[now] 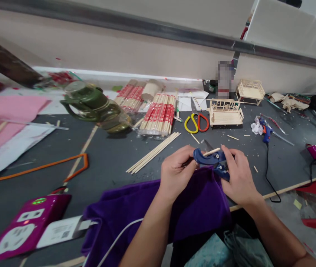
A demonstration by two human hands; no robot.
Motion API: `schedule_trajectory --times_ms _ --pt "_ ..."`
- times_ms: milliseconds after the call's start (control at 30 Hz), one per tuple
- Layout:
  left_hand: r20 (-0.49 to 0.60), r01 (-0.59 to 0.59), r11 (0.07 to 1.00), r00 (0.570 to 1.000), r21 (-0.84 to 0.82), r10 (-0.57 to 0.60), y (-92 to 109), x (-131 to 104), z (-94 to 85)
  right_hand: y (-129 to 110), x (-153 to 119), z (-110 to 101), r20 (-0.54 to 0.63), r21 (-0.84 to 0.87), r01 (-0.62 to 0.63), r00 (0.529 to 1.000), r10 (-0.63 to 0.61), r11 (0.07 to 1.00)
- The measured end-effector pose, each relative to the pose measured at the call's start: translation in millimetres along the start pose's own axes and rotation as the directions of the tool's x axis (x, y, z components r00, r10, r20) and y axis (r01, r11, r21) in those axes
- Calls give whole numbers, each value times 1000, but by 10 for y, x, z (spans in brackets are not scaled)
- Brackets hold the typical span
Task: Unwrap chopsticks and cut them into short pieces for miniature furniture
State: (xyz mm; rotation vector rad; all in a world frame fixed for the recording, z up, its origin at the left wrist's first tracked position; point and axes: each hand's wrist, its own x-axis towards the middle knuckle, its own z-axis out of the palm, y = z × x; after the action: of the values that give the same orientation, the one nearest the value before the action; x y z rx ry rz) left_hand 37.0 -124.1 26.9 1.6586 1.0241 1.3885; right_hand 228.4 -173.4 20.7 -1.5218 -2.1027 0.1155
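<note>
Just above the table's front edge, my right hand (pixel 238 176) is closed around the handles of a blue cutter (pixel 206 158). Its metal blade stands up behind the curved blue jaw. A short piece of thin wooden stick (pixel 213 151) lies across the jaw, close to my right fingertips. My left hand (pixel 177 170) pinches at the left end of the jaw, in line with the stick; its fingertips are partly hidden. Purple cloth (pixel 199 200) is spread under both hands. Beyond them lies a small bundle of loose wooden sticks (pixel 154 152).
Packs of chopsticks (pixel 158 115), yellow-and-red scissors (pixel 197 123) and a green jug (pixel 94 107) stand farther back. Two miniature wooden benches (pixel 226 116) are behind my right hand. A blue glue gun (pixel 266 131) lies right. At left are a magenta power strip (pixel 27 226) and orange-framed tool (pixel 82 161).
</note>
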Motion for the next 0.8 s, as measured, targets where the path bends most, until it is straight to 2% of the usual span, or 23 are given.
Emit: schedule_trajectory --times_ms 100,333,533,800 --pt "-16 -21 1000 1000 23 21 11 9 2 -2 -4 9 13 18 -14 1000 14 1000" --pt "87 4 997 996 -77 3 13 41 -49 40 1 20 26 81 -10 1000 8 997" --pt "124 34 988 992 -149 -16 32 46 -69 31 -13 9 22 121 -23 1000 21 992" --pt "129 -53 982 989 -180 77 20 43 -70 11 -24 38 -21 184 -1 1000 5 983"
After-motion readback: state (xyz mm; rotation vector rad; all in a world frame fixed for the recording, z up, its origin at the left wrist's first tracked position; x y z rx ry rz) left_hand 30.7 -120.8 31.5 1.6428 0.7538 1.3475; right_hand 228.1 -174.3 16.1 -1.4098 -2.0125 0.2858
